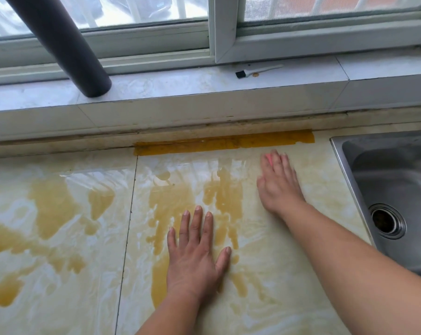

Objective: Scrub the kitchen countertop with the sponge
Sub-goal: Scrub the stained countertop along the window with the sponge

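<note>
The cream, marble-patterned countertop (pixel 59 238) is wet and glossy, with yellow-brown patches. My left hand (pixel 195 257) lies flat on it near the middle, fingers straight and spread. My right hand (pixel 278 182) reaches further back, close to the sink, and is blurred with motion. It presses down on a pink sponge (pixel 268 157), of which only a small corner shows beyond the fingertips. The rest of the sponge is hidden under the hand.
A steel sink (pixel 393 180) with a round drain (pixel 387 221) lies at the right. A yellow-brown strip (pixel 224 142) runs along the back edge. On the window sill (pixel 180 83) sit a small black-headed brush (pixel 257 70) and a dark pipe (pixel 66 44).
</note>
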Tool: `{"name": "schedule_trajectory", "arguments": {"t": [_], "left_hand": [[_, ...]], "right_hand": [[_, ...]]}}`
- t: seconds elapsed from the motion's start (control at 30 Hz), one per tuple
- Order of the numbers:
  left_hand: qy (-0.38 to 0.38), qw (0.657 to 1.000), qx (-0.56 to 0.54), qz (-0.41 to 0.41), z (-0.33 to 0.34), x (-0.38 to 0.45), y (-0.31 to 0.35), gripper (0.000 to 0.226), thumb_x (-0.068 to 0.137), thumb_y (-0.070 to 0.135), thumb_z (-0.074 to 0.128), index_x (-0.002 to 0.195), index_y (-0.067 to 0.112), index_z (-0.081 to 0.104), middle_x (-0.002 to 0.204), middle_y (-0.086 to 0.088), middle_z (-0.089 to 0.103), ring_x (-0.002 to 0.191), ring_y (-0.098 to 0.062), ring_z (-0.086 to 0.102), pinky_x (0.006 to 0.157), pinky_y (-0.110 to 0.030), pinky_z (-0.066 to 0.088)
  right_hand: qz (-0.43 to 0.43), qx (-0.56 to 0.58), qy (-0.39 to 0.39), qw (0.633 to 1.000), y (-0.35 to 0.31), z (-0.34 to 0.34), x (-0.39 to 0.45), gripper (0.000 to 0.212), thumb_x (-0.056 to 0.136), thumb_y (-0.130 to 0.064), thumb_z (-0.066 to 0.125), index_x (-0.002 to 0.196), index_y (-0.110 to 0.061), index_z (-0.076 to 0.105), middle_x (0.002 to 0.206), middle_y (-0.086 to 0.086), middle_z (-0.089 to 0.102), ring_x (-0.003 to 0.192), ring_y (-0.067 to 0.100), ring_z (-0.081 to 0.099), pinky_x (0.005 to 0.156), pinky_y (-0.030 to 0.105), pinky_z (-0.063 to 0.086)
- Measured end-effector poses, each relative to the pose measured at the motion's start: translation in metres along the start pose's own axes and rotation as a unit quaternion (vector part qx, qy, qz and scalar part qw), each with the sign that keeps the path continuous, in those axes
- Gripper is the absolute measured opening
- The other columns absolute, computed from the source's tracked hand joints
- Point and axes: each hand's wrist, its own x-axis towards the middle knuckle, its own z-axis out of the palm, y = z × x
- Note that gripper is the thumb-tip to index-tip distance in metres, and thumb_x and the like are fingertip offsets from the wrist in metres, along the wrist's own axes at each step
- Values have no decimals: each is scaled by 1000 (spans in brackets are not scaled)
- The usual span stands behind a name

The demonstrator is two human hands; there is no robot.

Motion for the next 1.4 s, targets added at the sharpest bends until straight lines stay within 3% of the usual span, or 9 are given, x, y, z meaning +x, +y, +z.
{"name": "schedule_trajectory", "arguments": {"t": [0.17,0.33,0.43,0.53,0.73,0.97,1.17,1.27,1.4], "left_hand": [[0,1000,7,-3,0,0,0,87,94,78,5,159,31,-29,164,6,-43,151,-21,-41,126,-59,-11],[5,1000,2,-2,0,0,0,87,94,79,7,160,32,-26,165,7,-41,152,-21,-40,125,-57,-13],[11,1000,-2,-1,1,0,-1,87,95,78,9,161,31,-23,166,7,-40,152,-20,-39,125,-57,-13],[12,1000,-6,1,2,0,-1,87,95,77,11,162,30,-19,167,6,-38,153,-21,-37,124,-57,-12],[7,1000,5,-4,1,2,-1,88,94,79,9,161,31,-21,167,7,-39,152,-20,-39,124,-56,-15],[7,1000,0,-2,1,2,-1,87,94,78,7,160,31,-24,165,7,-42,151,-20,-41,124,-57,-15],[16,1000,-5,-3,3,2,-1,88,95,78,11,162,30,-21,166,7,-40,152,-21,-38,125,-58,-13],[19,1000,-2,-2,3,2,-1,88,95,78,11,162,30,-20,166,7,-39,153,-21,-37,124,-58,-14],[25,1000,-8,-1,5,1,-1,88,95,78,13,163,30,-17,168,7,-36,154,-21,-35,124,-57,-15]], "right_hand": [[-53,-4,-30,998,-27,8,3,65,106,-36,20,162,-28,-11,167,-6,-27,152,17,-29,124,39,-14],[-158,0,-48,986,-26,31,-70,66,105,-35,22,162,-31,-9,167,-12,-27,150,11,-34,125,38,-12],[-193,-26,-43,980,-14,49,-125,66,102,-39,18,163,-29,-6,168,-12,-24,153,13,-28,127,39,-7],[-192,-36,-49,980,-13,53,-126,66,102,-39,18,163,-31,-4,167,-12,-25,153,13,-27,127,38,-7],[-145,-19,-36,989,-60,33,-41,65,107,-32,24,163,-30,-9,166,-10,-30,151,13,-32,123,36,-15],[-192,-28,-37,980,-31,51,-102,66,103,-37,20,162,-32,-11,164,-15,-33,149,9,-35,121,35,-15],[-121,1,-25,992,-64,36,-31,64,107,-31,22,163,-28,-9,167,-8,-28,152,15,-31,126,39,-11],[-128,-6,-36,991,-78,27,-3,65,107,-27,24,163,-26,-8,168,-4,-25,153,18,-27,126,40,-10],[-157,-1,-17,987,-65,40,-35,65,106,-33,23,163,-29,-6,169,-9,-23,152,14,-28,124,36,-13]]}}
